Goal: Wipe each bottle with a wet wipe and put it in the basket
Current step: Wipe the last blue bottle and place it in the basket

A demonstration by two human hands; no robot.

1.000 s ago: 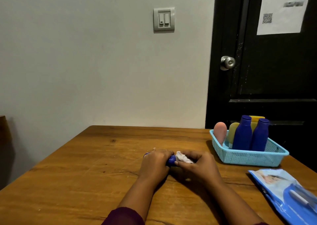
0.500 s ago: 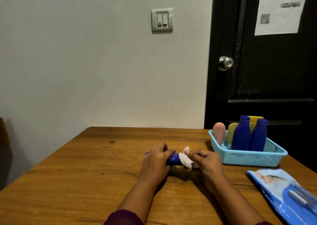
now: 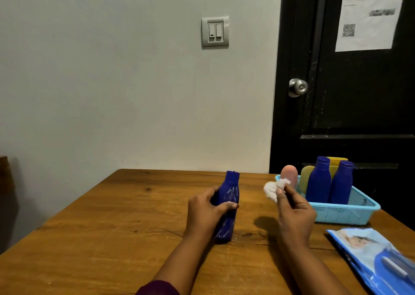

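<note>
My left hand (image 3: 205, 211) grips a dark blue bottle (image 3: 228, 195) around its middle and holds it upright, its base resting on the wooden table (image 3: 101, 238). My right hand (image 3: 294, 213) is raised to the right of the bottle, apart from it, pinching a crumpled white wet wipe (image 3: 272, 189). Behind that hand stands a light blue basket (image 3: 350, 213) holding two dark blue bottles (image 3: 318, 180), a pink bottle (image 3: 289, 173) and yellow bottles (image 3: 306, 178).
A blue wet-wipe pack (image 3: 377, 258) lies at the table's right front edge. A black door with a metal knob (image 3: 297, 87) stands behind the basket. A pale wall with a light switch (image 3: 215, 32) faces me beyond the table's far edge.
The blue bottle lay on its side between both hands; my left hand has stood it upright. My right hand has pulled away to the right and lifted with the wipe.
</note>
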